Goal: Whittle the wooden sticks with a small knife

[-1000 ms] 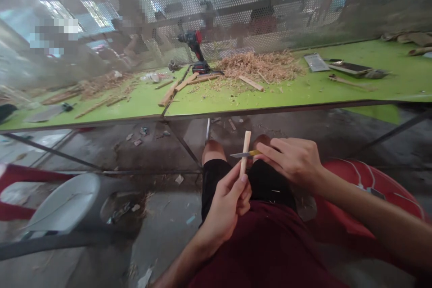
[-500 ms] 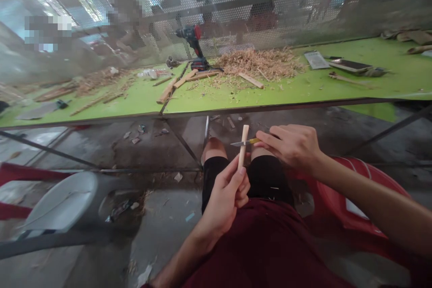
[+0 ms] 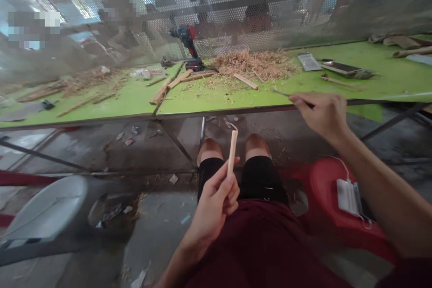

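A short, pale wooden stick stands nearly upright in my left hand, its lower end gripped between thumb and fingers above my lap. At its top, a thin curled shaving shows. Out to the right, by the table's front edge, my right hand is closed around a knife. Its blade points left, away from the stick, and is blurred. Most of the knife's handle is hidden by the fingers.
On the green table lie a heap of wood shavings, a cordless drill, wooden strips and a phone. A red stool with a white face mask stands right, a grey stool left. People sit behind the mesh.
My right hand has swung the knife forward and to the right, off the stick. My left hand still holds the stick, a little further left in view. A curled shaving now shows at its top.
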`<action>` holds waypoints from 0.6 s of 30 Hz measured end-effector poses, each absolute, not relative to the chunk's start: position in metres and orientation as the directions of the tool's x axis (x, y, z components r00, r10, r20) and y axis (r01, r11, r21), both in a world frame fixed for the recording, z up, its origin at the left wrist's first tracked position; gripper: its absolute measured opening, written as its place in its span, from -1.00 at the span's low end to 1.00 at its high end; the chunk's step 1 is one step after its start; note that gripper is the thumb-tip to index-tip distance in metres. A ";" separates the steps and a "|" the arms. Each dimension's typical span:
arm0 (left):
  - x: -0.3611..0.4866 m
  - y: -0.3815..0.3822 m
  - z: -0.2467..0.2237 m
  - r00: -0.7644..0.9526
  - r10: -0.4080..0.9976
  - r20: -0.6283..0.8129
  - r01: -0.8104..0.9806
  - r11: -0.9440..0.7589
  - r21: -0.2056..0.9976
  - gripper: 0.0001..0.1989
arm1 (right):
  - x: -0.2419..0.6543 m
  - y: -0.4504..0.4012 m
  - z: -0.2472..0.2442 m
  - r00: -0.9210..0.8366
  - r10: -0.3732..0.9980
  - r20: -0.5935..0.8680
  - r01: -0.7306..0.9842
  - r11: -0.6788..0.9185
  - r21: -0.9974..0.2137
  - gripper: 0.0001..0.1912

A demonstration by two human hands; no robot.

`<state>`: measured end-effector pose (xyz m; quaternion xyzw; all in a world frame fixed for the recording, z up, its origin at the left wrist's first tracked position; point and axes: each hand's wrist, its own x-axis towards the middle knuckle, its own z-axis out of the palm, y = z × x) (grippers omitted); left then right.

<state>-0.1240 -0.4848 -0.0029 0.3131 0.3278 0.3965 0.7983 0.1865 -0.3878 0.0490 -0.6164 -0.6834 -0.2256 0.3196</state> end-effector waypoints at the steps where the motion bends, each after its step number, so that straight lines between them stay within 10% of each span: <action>1: -0.124 -0.482 -0.001 0.465 0.843 -0.272 -0.425 0.482 0.766 -0.54 | 0.178 -0.397 0.048 -0.078 0.718 0.692 0.979 0.187 -0.083 -0.60; 9: -0.121 -0.480 0.006 0.396 0.873 -0.284 -0.450 0.455 0.769 -0.67 | 0.086 -0.451 0.026 -0.452 0.642 0.619 0.829 0.559 0.026 -0.61; 18: -0.116 -0.477 -0.001 0.292 0.914 -0.281 -0.467 0.393 0.792 -0.70 | 0.081 -0.444 0.028 -0.523 0.617 0.588 0.834 0.511 0.206 -0.64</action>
